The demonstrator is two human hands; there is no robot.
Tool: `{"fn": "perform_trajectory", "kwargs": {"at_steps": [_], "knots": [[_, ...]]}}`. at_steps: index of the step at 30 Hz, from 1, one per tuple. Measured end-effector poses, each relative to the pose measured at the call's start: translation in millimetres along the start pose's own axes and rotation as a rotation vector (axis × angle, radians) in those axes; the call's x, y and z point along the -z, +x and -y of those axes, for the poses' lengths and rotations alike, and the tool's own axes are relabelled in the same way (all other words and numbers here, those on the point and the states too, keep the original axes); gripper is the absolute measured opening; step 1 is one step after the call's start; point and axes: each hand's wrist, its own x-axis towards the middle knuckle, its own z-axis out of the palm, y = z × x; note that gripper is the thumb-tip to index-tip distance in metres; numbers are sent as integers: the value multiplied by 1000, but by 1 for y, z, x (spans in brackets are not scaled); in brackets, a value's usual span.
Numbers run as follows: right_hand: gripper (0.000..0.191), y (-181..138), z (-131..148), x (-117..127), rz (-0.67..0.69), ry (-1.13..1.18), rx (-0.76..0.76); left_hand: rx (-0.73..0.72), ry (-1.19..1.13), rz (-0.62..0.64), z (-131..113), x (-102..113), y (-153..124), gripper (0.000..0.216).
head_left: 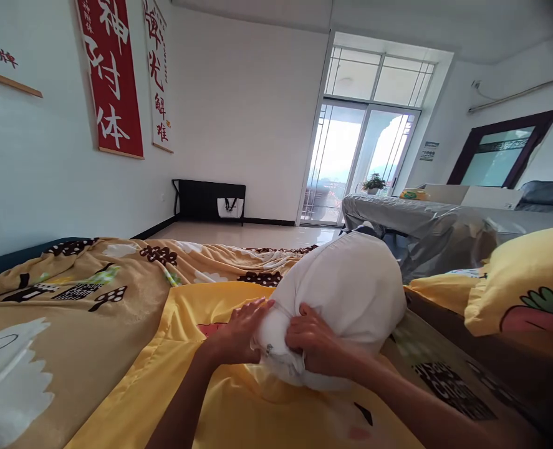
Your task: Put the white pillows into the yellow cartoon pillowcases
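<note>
A plump white pillow (351,293) stands on a yellow pillowcase (239,399) spread over the bed. Both of my hands are at its near end, where a small metal zip pull (269,350) shows. My left hand (239,333) presses against the open white cover edge, fingers curled round the fabric. My right hand (316,343) pinches the cover on the other side of the zip.
A tan patterned blanket (93,287) covers the bed on the left. A yellow cartoon pillow (524,280) lies at the right. Beyond are a grey covered sofa (426,218), a black bench (208,196) by the wall and glass balcony doors (360,162).
</note>
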Motion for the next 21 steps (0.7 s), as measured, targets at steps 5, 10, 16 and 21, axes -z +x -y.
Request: {"fn": "perform_trajectory", "kwargs": {"at_steps": [5,10,16,21], "knots": [[20,27,-28,-10,7,158,-119,66,169,-30,-31,-13,6,110],[23,51,-43,-23,171,224,-215,163,279,-296,-14,-41,33,88],[24,74,-50,-32,313,208,-227,95,227,-368,19,-46,34,46],[13,74,-47,-41,308,169,-148,26,343,-318,29,-53,34,28]]}}
